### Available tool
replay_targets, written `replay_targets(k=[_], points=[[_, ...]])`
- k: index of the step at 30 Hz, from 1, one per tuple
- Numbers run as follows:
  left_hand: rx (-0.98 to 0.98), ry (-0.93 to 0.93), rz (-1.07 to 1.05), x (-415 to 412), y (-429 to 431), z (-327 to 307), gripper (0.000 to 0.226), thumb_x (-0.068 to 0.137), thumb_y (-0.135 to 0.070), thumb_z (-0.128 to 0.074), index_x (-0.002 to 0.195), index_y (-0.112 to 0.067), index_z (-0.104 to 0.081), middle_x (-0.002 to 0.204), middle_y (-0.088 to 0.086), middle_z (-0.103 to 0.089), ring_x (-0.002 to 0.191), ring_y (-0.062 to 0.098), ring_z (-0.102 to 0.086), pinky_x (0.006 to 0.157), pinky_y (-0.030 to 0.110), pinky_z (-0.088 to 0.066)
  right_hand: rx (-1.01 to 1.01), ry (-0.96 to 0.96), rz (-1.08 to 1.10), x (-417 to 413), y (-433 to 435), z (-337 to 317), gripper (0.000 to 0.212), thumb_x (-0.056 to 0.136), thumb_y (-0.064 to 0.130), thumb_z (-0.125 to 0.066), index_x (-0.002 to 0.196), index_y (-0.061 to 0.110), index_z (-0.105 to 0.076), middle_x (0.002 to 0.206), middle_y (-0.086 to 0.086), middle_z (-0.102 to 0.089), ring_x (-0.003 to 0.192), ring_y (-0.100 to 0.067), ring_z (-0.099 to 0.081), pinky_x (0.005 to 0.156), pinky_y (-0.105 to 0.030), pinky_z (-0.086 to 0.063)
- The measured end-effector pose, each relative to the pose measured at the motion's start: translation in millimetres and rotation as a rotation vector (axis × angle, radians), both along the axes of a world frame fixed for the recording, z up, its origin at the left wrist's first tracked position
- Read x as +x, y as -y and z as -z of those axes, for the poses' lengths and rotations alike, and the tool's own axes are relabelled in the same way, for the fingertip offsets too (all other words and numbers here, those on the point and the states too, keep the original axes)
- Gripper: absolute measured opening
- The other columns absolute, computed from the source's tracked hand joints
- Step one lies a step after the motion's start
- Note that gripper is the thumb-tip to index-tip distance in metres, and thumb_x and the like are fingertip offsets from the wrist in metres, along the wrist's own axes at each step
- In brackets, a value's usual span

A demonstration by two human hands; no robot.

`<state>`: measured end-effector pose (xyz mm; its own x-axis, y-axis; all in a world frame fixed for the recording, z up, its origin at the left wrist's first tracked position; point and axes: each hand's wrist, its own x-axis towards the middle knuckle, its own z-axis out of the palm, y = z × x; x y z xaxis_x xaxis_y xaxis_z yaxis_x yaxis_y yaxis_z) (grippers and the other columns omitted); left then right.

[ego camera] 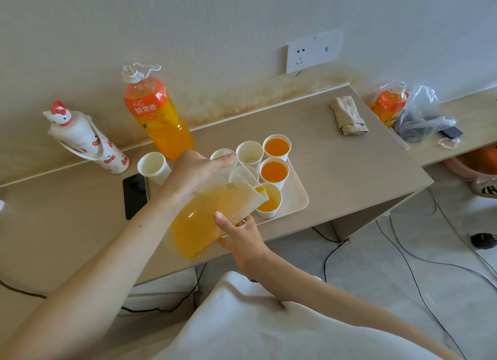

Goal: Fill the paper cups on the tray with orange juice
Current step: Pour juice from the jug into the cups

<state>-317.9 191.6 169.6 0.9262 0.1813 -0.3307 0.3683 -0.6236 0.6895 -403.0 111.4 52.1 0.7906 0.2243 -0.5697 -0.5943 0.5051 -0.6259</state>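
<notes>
At nine o'clock a phone (135,195) lies on the desk (336,171). The left hand (196,171) clamps the tilted jug (212,214) from above; the right hand (242,236) grips its underside. Juice runs into the near cup (269,202) on the tray (297,198), at three o'clock of the jug.

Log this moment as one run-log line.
step: pouring | pitcher: tilted, both hands | left hand | right hand | target: nearest cup, partly filled | right column: two cups full

I read "鲜果橙" in white on the orange label of the big juice bottle (155,109). The smaller bottle (389,106) carries similar characters, too blurred for me.
</notes>
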Motion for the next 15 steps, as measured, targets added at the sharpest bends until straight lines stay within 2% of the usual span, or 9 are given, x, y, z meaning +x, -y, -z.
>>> replay_targets(k=[4, 7, 11, 15], points=[[0.005, -0.002, 0.007, 1.2, 0.3, -0.7, 0.058, 0.079, -0.051, -0.072, 0.050, -0.017, -0.035, 0.040, -0.006, -0.031, 0.044, 0.014, -0.031, 0.051, 0.028, -0.028, 0.003, 0.001, 0.001, 1.3, 1.5, 0.5, 0.076, 0.077, 0.030, -0.077, 0.138, 0.015, -0.034, 0.126, -0.003, -0.059, 0.105, -0.012, -0.060, 0.066, -0.020, -0.054], [0.001, -0.011, 0.019, 1.7, -1.0, -0.8, 0.059, 0.079, -0.052, -0.071, 0.050, -0.016, -0.034, 0.030, -0.012, -0.027, 0.042, 0.013, -0.029, 0.050, 0.028, -0.027, 0.003, 0.000, -0.003, 1.2, 1.5, -0.5, 0.078, 0.075, 0.031, -0.077, 0.137, 0.015, -0.034, 0.127, -0.004, -0.059, 0.108, -0.013, -0.060, 0.066, -0.020, -0.053], [-0.006, -0.014, 0.022, 1.9, -0.4, -1.2, 0.060, 0.079, -0.051, -0.072, 0.050, -0.017, -0.031, 0.027, -0.012, -0.025, 0.040, 0.013, -0.027, 0.051, 0.028, -0.027, 0.015, 0.005, -0.002, 0.7, 2.8, -0.3, 0.069, 0.083, 0.024, -0.074, 0.137, 0.015, -0.033, 0.123, -0.001, -0.059, 0.103, -0.010, -0.060, 0.061, -0.017, -0.053], [0.000, -0.006, 0.016, 1.0, 0.6, -1.9, 0.061, 0.079, -0.050, -0.071, 0.050, -0.016, -0.031, 0.027, -0.012, -0.025, 0.041, 0.014, -0.028, 0.050, 0.027, -0.027, 0.005, 0.016, -0.011, 1.3, 2.7, -0.2, 0.078, 0.075, 0.031, -0.077, 0.138, 0.016, -0.033, 0.122, 0.001, -0.058, 0.102, -0.010, -0.059, 0.062, -0.018, -0.053]])
